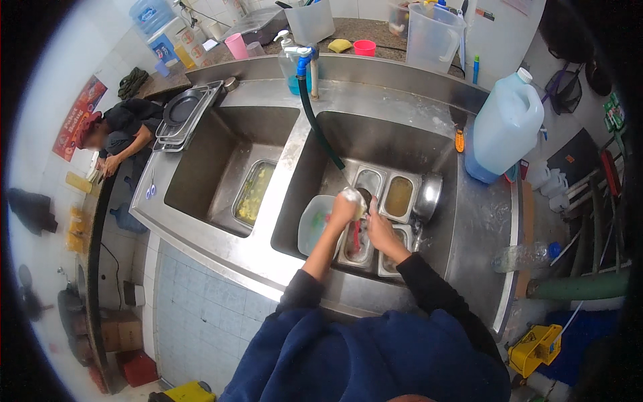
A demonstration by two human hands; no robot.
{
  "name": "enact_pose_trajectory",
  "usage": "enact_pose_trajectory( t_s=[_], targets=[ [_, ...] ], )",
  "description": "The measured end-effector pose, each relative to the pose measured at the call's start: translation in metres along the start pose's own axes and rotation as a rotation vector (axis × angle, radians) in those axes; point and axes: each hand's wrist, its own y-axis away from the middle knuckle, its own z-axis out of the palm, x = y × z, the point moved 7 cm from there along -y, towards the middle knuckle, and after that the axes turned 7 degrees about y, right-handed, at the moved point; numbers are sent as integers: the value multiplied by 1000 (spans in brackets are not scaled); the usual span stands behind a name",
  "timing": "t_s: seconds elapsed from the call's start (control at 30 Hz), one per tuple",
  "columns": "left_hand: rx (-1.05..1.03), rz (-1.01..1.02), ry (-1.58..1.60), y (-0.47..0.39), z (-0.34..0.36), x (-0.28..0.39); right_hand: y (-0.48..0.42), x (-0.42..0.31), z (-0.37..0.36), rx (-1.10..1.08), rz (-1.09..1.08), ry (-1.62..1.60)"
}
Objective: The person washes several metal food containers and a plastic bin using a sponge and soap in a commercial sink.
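Note:
My left hand is over the right sink basin, closed on a foamy sponge. My right hand grips a small utensil with a dark end, most of it hidden by the hands. The sponge is against it. Below the hands, a red strip or handle shows over a metal food pan; whether it belongs to the utensil I cannot tell. A pan of brownish liquid, a pan of cloudy water and a steel bowl are beyond. Left stands a whitish plastic tub.
A dark green hose hangs from the blue tap into the basin. The left basin holds a pan with yellow bits. A large jug of blue liquid stands right. Another person leans at the left counter, beside stacked trays.

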Motion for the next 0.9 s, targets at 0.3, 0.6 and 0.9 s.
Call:
enact_pose_trajectory(
  t_s=[0.3,0.6,0.9],
  targets=[
    [-142,351,-529,18,29,23,-16,31,-1,-13,-114,59],
    [-49,154,-201,2,41,5,-22,67,24,-51,60,-157],
    [-150,-240,586,-2,-3,14,-11,54,-5,-316,179,-966]
  ],
)
